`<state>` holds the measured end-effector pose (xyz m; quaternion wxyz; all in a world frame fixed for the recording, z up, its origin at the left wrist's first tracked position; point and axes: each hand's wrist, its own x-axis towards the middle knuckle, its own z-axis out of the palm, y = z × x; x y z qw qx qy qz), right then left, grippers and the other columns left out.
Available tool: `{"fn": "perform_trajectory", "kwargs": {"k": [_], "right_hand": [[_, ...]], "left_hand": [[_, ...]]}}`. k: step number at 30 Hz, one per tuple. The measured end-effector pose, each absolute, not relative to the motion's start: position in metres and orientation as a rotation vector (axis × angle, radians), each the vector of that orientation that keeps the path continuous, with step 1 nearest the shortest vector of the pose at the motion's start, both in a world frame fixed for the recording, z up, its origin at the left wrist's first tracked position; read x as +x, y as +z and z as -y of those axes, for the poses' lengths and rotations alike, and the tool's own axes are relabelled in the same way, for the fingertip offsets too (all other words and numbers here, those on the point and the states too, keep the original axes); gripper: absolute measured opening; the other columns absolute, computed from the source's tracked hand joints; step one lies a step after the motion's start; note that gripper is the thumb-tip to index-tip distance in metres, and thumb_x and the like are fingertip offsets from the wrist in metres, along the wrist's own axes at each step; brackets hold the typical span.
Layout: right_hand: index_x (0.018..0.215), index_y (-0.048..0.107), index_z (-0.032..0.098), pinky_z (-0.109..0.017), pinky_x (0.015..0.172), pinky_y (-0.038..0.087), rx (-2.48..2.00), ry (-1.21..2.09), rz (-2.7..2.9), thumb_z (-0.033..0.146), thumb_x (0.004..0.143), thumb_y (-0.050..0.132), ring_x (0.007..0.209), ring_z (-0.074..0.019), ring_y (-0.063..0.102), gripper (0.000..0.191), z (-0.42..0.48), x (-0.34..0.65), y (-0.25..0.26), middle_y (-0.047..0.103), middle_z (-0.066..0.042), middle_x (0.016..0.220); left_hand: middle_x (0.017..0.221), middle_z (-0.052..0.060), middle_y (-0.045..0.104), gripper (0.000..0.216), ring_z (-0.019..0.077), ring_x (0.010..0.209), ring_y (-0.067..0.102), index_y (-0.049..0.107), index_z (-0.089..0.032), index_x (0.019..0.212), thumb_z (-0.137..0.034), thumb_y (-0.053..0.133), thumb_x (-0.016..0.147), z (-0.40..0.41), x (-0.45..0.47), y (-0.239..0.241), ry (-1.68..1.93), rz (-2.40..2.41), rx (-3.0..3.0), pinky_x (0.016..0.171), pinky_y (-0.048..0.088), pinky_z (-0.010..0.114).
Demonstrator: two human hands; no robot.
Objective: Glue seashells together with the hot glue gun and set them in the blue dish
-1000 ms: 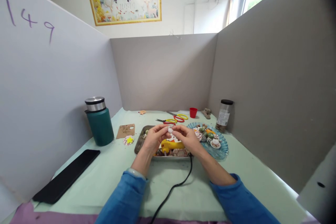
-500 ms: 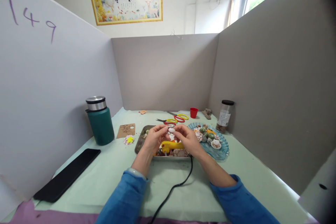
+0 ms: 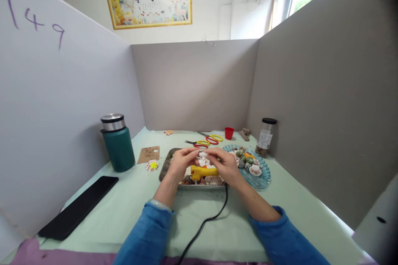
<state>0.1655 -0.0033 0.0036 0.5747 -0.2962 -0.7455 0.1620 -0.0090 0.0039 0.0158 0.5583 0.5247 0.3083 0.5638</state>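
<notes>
Small white shells [image 3: 202,154] are pinched between the fingertips of my left hand [image 3: 183,162] and my right hand [image 3: 224,165]; the fingers partly cover them, so their exact number is unclear. Both hands hover over a metal tray [image 3: 164,166] of shells and pebbles. Below my fingers, a yellow glue gun [image 3: 204,172] lies across the tray, its black cord [image 3: 214,217] trailing toward me. To the right of my right hand is a blue scalloped plate [image 3: 263,178] bearing shells and green-patterned pieces.
Two pairs of scissors [image 3: 203,143] and a red cup [image 3: 229,133] lie behind the tray. A green bottle [image 3: 119,145], brown card [image 3: 149,155], flower-shaped piece [image 3: 152,165] and black phone-like slab [image 3: 81,206] are at left. A lidded jar [image 3: 265,137] stands by the right partition.
Both hands stay at nearly the same spot, with the fingertips shifting slightly around the white shells. The whole view has moved a little; other objects stay put.
</notes>
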Motion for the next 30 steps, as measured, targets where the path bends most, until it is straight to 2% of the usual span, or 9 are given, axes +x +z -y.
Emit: {"fn": "perform_trajectory", "kwargs": {"k": [3, 9, 15, 22, 30], "right_hand": [[0.097, 0.07, 0.023, -0.032, 0.075, 0.052, -0.708, 0.384, 1.719, 0.031, 0.088, 0.057, 0.079, -0.0186, 0.064, 0.018, 0.0026, 0.1668, 0.0036, 0.071, -0.005, 0.091], [0.103, 0.067, 0.022, -0.028, 0.063, 0.052, -0.713, 0.439, 1.692, 0.032, 0.084, 0.061, 0.065, -0.0148, 0.061, 0.022, 0.0029, 0.1665, 0.0025, 0.066, -0.002, 0.077], [0.103, 0.064, 0.02, -0.026, 0.058, 0.05, -0.703, 0.497, 1.676, 0.03, 0.085, 0.061, 0.06, -0.0125, 0.058, 0.021, 0.0033, 0.1664, 0.0025, 0.064, -0.001, 0.076], [0.091, 0.065, 0.02, -0.026, 0.059, 0.051, -0.723, 0.462, 1.682, 0.035, 0.085, 0.061, 0.06, -0.0132, 0.059, 0.016, 0.0028, 0.1667, 0.0015, 0.066, -0.002, 0.077], [0.091, 0.066, 0.021, -0.027, 0.059, 0.051, -0.737, 0.475, 1.674, 0.038, 0.086, 0.059, 0.06, -0.0138, 0.06, 0.019, 0.0049, 0.1663, 0.0042, 0.067, -0.002, 0.078]], "left_hand": [[0.063, 0.003, 0.066, 0.032, 0.0096, 0.052, 0.056, 0.074, -0.012, 0.085, -0.034, 0.08, 0.063, -0.0048, -0.0091, 0.0145, 1.328, -0.746, 1.268, 0.056, 0.048, 0.023], [0.058, 0.003, 0.064, 0.033, 0.0104, 0.051, 0.056, 0.075, -0.013, 0.088, -0.035, 0.078, 0.065, -0.0048, -0.009, 0.0138, 1.322, -0.762, 1.305, 0.057, 0.047, 0.023], [0.056, 0.002, 0.063, 0.03, 0.01, 0.051, 0.054, 0.076, -0.013, 0.086, -0.034, 0.078, 0.065, -0.0019, -0.0074, 0.0174, 1.313, -0.757, 1.34, 0.056, 0.045, 0.022], [0.055, 0.002, 0.063, 0.025, 0.0111, 0.052, 0.054, 0.076, -0.013, 0.082, -0.033, 0.077, 0.066, -0.0023, -0.0086, 0.0168, 1.317, -0.778, 1.358, 0.058, 0.045, 0.024], [0.055, 0.002, 0.063, 0.026, 0.0108, 0.052, 0.054, 0.076, -0.014, 0.084, -0.033, 0.076, 0.067, -0.0013, -0.0086, 0.0176, 1.301, -0.75, 1.368, 0.059, 0.044, 0.023]]}}
